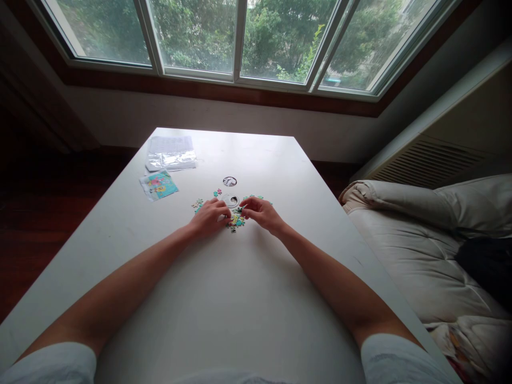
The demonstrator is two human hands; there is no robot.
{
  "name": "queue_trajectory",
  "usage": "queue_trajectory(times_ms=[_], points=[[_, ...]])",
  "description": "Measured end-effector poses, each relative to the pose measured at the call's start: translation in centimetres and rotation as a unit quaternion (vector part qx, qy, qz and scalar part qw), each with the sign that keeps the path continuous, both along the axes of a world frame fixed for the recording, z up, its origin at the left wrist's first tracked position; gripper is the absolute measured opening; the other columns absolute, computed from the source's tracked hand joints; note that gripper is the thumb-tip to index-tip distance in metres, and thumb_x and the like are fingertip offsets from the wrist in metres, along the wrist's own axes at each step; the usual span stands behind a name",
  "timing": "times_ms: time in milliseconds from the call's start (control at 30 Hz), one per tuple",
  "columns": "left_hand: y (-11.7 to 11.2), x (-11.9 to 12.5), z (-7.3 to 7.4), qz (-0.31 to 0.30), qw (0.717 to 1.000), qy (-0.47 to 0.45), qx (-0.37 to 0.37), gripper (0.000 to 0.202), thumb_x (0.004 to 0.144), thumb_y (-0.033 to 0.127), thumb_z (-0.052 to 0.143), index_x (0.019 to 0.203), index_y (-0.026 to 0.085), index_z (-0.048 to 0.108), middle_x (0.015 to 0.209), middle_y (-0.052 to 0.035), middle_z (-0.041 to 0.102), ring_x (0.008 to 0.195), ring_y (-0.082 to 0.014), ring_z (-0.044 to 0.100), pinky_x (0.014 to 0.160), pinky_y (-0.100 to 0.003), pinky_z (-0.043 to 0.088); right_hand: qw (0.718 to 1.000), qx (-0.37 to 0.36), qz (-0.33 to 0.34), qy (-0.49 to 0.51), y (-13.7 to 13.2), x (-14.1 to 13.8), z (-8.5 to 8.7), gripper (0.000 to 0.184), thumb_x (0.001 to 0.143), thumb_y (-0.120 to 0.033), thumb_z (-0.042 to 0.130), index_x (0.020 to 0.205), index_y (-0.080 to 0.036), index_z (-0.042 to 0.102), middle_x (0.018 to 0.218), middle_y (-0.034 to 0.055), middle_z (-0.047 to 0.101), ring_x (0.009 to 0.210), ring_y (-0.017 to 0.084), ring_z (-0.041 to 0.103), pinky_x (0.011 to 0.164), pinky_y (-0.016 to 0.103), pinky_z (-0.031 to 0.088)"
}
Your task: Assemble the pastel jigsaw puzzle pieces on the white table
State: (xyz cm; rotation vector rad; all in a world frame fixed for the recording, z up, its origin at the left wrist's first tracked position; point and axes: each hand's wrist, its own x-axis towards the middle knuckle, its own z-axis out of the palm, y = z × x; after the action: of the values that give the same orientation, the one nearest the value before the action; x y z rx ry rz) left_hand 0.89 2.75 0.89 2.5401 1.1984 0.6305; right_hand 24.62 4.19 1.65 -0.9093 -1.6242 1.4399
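A small heap of jigsaw puzzle pieces (pixel 236 221) in yellow, green and teal lies on the white table (pixel 224 298) between my hands. My right hand (pixel 262 212) pinches a dark-toned puzzle piece (pixel 240 209) between thumb and fingertips above the heap. At the heap's left edge, my left hand (pixel 210 214) rests with its fingers curled in; whatever they hold is too small to make out. Just beyond the hands sits a pale round disc (pixel 226 201) with a dark spot. Farther back is a second round disc (pixel 229 181), patterned dark and white.
Loose pieces (pixel 197 204) lie left of the left hand, others (pixel 217 192) behind it. A colourful picture sheet (pixel 159 184) and a clear plastic bag (pixel 171 153) lie at the table's far left. A cream sofa (pixel 404 250) stands along the right, windows (pixel 196 37) beyond.
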Motion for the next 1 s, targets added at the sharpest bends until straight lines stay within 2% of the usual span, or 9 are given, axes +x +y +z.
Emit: queue_trajectory(times_ms=[133, 267, 400, 533, 867, 1000], points=[[-0.1, 0.1, 0.1, 0.033, 0.999, -0.037, -0.002, 0.015, 0.092, 0.028, 0.059, 0.087, 0.025, 0.072, 0.094, -0.006, 0.069, 0.095, -0.0251, 0.055, 0.091, -0.04, 0.043, 1.0, -0.003, 0.012, 0.007, 0.0, 0.0, -0.2, 0.035, 0.075, -0.042, 0.081, 0.098, -0.022, 0.064, 0.074, -0.0003, 0.071, 0.069, 0.015, 0.064, 0.068, 0.031, 0.054], [-0.1, 0.4, 0.3, 0.065, 0.988, -0.13, -0.046, 0.017, 0.093, 0.034, 0.057, 0.092, 0.024, 0.072, 0.092, -0.0054, 0.07, 0.094, -0.0236, 0.06, 0.086, -0.038, 0.047, 1.0, -0.002, 0.021, 0.015, 0.1, 0.1, -0.6, 0.037, 0.073, -0.041, 0.083, 0.095, -0.022, 0.061, 0.074, -0.0013, 0.068, 0.069, 0.015, 0.064, 0.068, 0.031, 0.053], [-0.1, 1.0, 0.3, 0.076, 0.948, -0.268, -0.154, 0.023, 0.089, 0.04, 0.064, 0.1, 0.021, 0.069, 0.093, -0.0048, 0.072, 0.088, -0.0204, 0.065, 0.075, -0.032, 0.049, 1.0, 0.005, 0.026, 0.013, 0.0, 0.1, -0.7, 0.035, 0.074, -0.041, 0.082, 0.089, -0.022, 0.058, 0.075, -0.0021, 0.065, 0.068, 0.014, 0.061, 0.066, 0.03, 0.051], [-0.1, 1.4, 0.2, 0.066, 0.905, -0.355, -0.223, 0.028, 0.083, 0.041, 0.073, 0.098, 0.018, 0.068, 0.094, -0.0065, 0.073, 0.087, -0.0198, 0.067, 0.076, -0.031, 0.051, 0.999, 0.024, 0.033, -0.007, -0.2, 0.0, -0.6, 0.033, 0.076, -0.043, 0.08, 0.085, -0.022, 0.056, 0.068, -0.0044, 0.057, 0.063, 0.013, 0.054, 0.062, 0.029, 0.048], [-0.8, 1.6, 1.1, 0.065, 0.91, -0.309, -0.268, 0.028, 0.079, 0.04, 0.075, 0.097, 0.019, 0.069, 0.081, -0.0041, 0.073, 0.073, -0.0169, 0.065, 0.067, -0.029, 0.048, 0.996, 0.072, 0.017, -0.054, -0.3, 0.1, -1.1, 0.035, 0.079, -0.047, 0.077, 0.08, -0.022, 0.053, 0.069, -0.0045, 0.051, 0.062, 0.012, 0.047, 0.058, 0.027, 0.04], [-0.9, 1.4, 1.6, 0.063, 0.895, -0.311, -0.314, 0.028, 0.077, 0.036, 0.075, 0.097, 0.018, 0.066, 0.08, -0.0038, 0.074, 0.073, -0.0173, 0.066, 0.067, -0.028, 0.046, 0.995, 0.074, 0.027, -0.057, -0.5, 0.0, -1.1, 0.033, 0.081, -0.046, 0.075, 0.081, -0.022, 0.053, 0.07, -0.0036, 0.053, 0.064, 0.012, 0.05, 0.06, 0.027, 0.043]])
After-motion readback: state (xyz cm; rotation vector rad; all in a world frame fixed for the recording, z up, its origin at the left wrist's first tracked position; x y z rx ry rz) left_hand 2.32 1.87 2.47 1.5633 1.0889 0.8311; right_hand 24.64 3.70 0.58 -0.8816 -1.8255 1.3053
